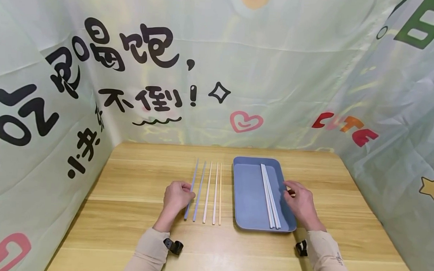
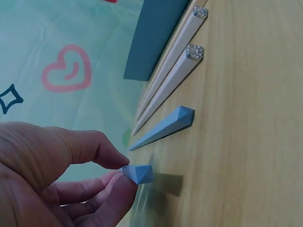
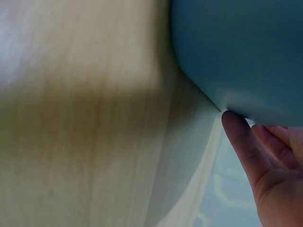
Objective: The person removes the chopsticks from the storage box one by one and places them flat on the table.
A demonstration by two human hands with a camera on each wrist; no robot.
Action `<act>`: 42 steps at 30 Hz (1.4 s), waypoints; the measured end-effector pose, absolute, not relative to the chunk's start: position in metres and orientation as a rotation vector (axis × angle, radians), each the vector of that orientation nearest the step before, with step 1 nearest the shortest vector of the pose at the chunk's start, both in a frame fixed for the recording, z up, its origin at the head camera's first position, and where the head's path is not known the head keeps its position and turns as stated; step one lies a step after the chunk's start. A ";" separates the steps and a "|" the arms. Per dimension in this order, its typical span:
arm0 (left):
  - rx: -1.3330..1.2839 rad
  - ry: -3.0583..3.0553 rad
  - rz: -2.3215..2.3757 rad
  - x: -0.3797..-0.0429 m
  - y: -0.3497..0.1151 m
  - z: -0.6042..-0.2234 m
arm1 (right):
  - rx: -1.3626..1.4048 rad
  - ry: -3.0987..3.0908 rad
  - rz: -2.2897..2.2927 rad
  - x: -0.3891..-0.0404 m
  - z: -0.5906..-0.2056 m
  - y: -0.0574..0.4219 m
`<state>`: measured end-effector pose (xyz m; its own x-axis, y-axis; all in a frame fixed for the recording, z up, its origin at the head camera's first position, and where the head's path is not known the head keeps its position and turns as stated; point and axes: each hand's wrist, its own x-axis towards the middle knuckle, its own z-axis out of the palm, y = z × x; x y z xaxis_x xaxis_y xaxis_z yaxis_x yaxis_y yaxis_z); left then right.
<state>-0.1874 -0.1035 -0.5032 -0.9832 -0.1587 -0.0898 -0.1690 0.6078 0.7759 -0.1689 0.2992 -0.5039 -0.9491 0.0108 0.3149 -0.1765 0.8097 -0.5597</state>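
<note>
My left hand pinches the leftmost blue chopstick between thumb and forefinger, near its thick end. To the right of it lies a second blue chopstick. Beyond that are two pale chopsticks with silvery patterned ends and a yellowish chopstick, all roughly parallel. A blue-grey tray sits to their right, with several white chopsticks bunched lengthwise inside. At the tray's right edge my right hand holds the rim with its fingertips; some of those fingers are hidden behind the tray wall.
The wooden table runs back to a printed cloth that hangs behind and along both sides. A black wrist strap device is on the left sleeve, and another is at the right sleeve.
</note>
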 end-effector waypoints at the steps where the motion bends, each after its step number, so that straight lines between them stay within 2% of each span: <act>1: -0.282 2.807 1.350 -0.187 -0.104 -0.504 | 0.124 -2.698 0.875 -0.169 -0.504 0.299; 26: -0.247 2.864 1.272 -0.188 -0.101 -0.503 | 0.152 -2.665 0.904 -0.168 -0.504 0.300; 42: -0.100 2.770 1.654 -0.191 -0.052 -0.482 | 0.173 -2.664 0.889 -0.169 -0.504 0.301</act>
<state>-0.1913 -0.0524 -0.4822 -0.9944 -0.0972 0.0417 -0.0094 0.4738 0.8806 -0.1687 0.3008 -0.5038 -0.9395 -0.0120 0.3424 -0.2151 0.7984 -0.5624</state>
